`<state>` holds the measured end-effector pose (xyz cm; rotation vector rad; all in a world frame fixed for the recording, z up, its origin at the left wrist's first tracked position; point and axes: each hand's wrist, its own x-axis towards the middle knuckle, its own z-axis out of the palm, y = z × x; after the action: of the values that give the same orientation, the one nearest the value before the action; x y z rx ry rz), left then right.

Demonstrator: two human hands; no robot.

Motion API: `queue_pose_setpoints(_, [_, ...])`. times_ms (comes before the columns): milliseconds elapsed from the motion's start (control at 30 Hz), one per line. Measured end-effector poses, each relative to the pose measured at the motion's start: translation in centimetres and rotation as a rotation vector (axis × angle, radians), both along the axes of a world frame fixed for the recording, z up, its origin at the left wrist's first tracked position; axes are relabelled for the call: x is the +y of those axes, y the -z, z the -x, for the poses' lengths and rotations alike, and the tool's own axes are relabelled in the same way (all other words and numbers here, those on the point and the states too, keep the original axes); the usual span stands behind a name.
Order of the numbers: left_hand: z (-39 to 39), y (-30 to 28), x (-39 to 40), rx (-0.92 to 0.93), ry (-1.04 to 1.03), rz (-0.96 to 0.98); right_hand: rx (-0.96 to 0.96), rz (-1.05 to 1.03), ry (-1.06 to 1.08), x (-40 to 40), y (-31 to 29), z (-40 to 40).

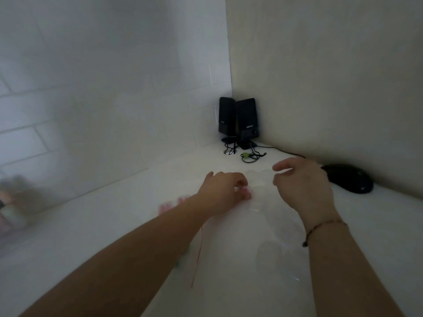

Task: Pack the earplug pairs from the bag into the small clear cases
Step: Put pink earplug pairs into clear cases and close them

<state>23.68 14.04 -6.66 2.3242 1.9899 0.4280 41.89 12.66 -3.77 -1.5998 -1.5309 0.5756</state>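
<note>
Dim, soft motion blur esp. left edge, wide-angle warp.

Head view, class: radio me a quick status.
Left hand pinching pink earplugs. Right hand curled, contents unclear. Clear cases barely visible. Nothing blocking.

A white table (377,225) fills the corner between two walls. In its far corner stand two black speakers (238,121), touching, their cables (249,154) coiled just in front. Near the right edge lies a black oval object (350,178). Blurred pink earplugs (166,207) and a thin red cord (198,255) lie mid-surface, with faint clear plastic (258,193) beside them
</note>
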Motion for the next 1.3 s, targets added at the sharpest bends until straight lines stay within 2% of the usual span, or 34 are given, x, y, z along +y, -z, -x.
queue_pose_setpoints(133, [0.0,-0.3,-0.1,0.024,-0.007,0.079,-0.298,0.14,-0.201,-0.3,0.4,0.4])
queue_pose_setpoints(233, [0.6,-2.0,-1.6,0.046,-0.013,0.165,-0.39,0.162,-0.335,-0.9,0.5,1.2])
queue_pose_setpoints(400, [4.5,-3.4,-9.6,0.0,0.01,-0.004,-0.556,0.089,-0.347,-1.7,0.9,2.6])
queue_pose_setpoints(467, [6.0,-3.2,-13.5,-0.021,0.048,0.005,-0.621,0.106,-0.358,-1.8,0.9,2.9])
queue_pose_setpoints(633, [8.4,-1.3,-18.0,0.154,0.086,0.115,-0.678,0.11,-0.365,-2.2,0.9,3.3])
queue_pose_setpoints(733, [9.6,-0.6,-18.6,0.095,0.097,0.127,-0.718,0.07,-0.404,-2.6,0.9,3.7])
queue_pose_setpoints(833, [11.9,-0.9,-19.2,0.091,0.064,0.102,-0.641,0.0,-0.495,-3.0,0.8,4.2])
queue_pose_setpoints(967, [13.9,-2.0,-19.7,0.023,0.053,0.077,-0.403,-0.229,-0.694,-4.9,-0.1,6.2])
queue_pose_setpoints(1067, [14.0,-3.4,-20.2,-0.027,0.076,0.188,-0.226,-0.378,-0.781,-6.7,-0.8,7.7])
queue_pose_setpoints(1133, [13.8,-4.7,-20.1,-0.136,0.07,0.202,-0.117,-0.468,-0.838,-7.4,-1.3,8.2])
queue_pose_setpoints(1167, [13.3,-5.4,-19.8,-0.276,0.034,0.142,-0.053,-0.501,-0.871,-7.7,-1.4,8.3])
queue_pose_setpoints(1233, [11.9,-6.0,-19.2,-0.796,-0.04,0.04,0.118,-0.528,-0.957,-8.2,-1.5,8.7])
queue_pose_setpoints(1267, [11.0,-6.0,-19.0,-1.017,-0.043,0.067,0.215,-0.521,-1.011,-8.5,-1.4,8.8])
queue_pose_setpoints(1300, [10.2,-5.8,-18.8,-1.161,-0.016,0.134,0.296,-0.504,-1.065,-8.8,-1.2,9.1])
